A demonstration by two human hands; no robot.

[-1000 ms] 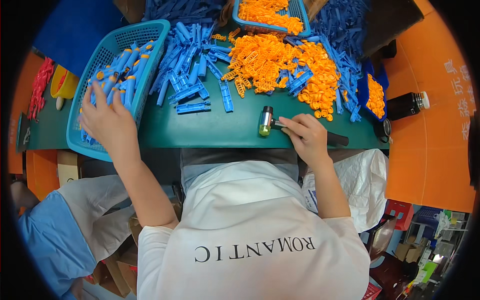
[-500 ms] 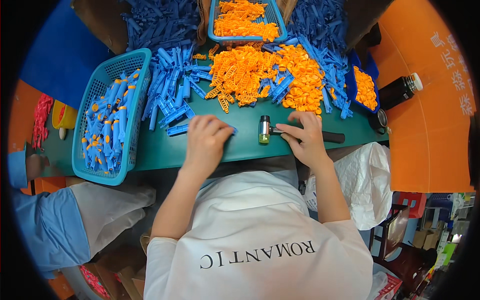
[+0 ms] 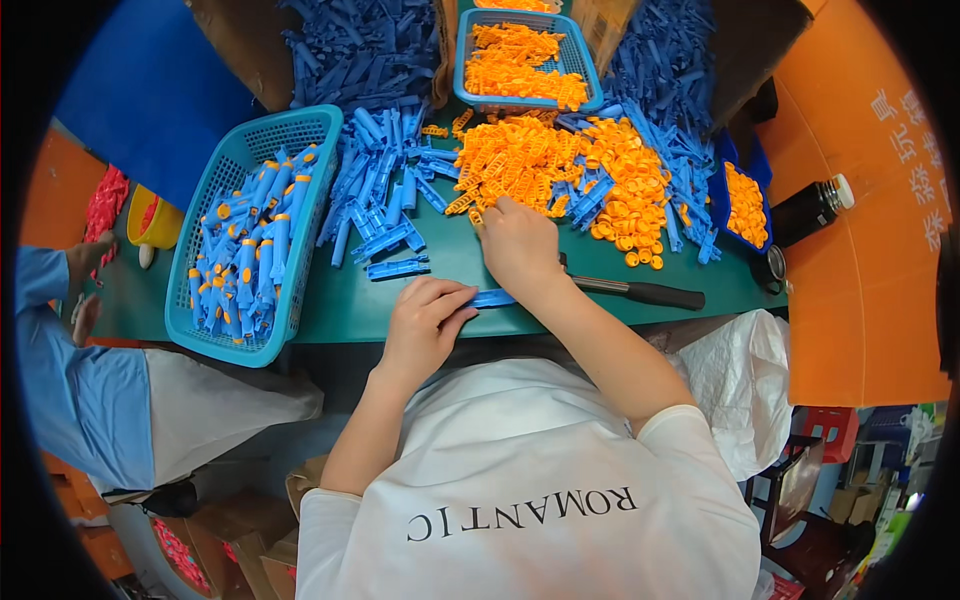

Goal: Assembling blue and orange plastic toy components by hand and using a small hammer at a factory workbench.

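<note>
My left hand (image 3: pixel 428 318) pinches a long blue plastic part (image 3: pixel 492 298) by its left end, low over the table's front edge. My right hand (image 3: pixel 520 245) reaches to the near left edge of a pile of orange ladder-shaped pieces (image 3: pixel 520 160). Its fingers are curled together at the pile, and what lies between them is hidden. Behind my right forearm lies a hammer (image 3: pixel 665 294) with a black handle; the forearm covers its head. Another blue part (image 3: pixel 398 267) rests alone on the table beyond my left hand.
A teal basket (image 3: pixel 182 290) of blue-and-orange assemblies stands at left, with loose blue parts (image 3: pixel 385 190) beside it. Orange caps (image 3: pixel 628 185) are heaped at right, near a blue bin (image 3: pixel 765 235) and black bottle (image 3: pixel 805 212). A co-worker's blue sleeve (image 3: pixel 40 275) shows far left.
My right hand has left the hammer and moved left to the orange pile. My left hand has drawn back toward me with the blue part. The view has shifted slightly.
</note>
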